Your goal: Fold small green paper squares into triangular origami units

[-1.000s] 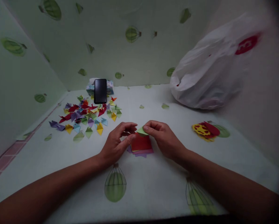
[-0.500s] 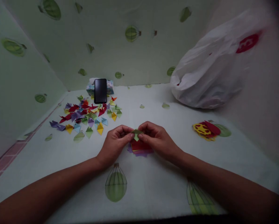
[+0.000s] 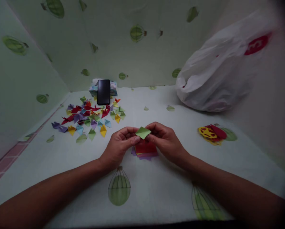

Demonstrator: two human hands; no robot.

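A small green piece of origami paper (image 3: 143, 132), diamond-shaped from here, is held up between my two hands. My left hand (image 3: 121, 143) pinches its left corner between thumb and fingers. On the opposite side, my right hand (image 3: 167, 140) is closed on the right corner in the same way. Just below and behind the fingers lies a stack of coloured paper squares (image 3: 146, 148), red on top with yellow, pink and purple edges showing. Both hands partly cover that stack.
Several folded paper pieces (image 3: 87, 114) in many colours lie in a heap at the left. Behind them a black phone (image 3: 103, 92) leans on a tissue box (image 3: 114, 88). At right are yellow and red paper cut-outs (image 3: 211, 133) and a white plastic bag (image 3: 211, 76).
The green paper shows a wider, flatter diamond face now, where before it looked smaller and mostly covered by my fingertips. My hands have moved slightly apart, and the view has shifted a little.
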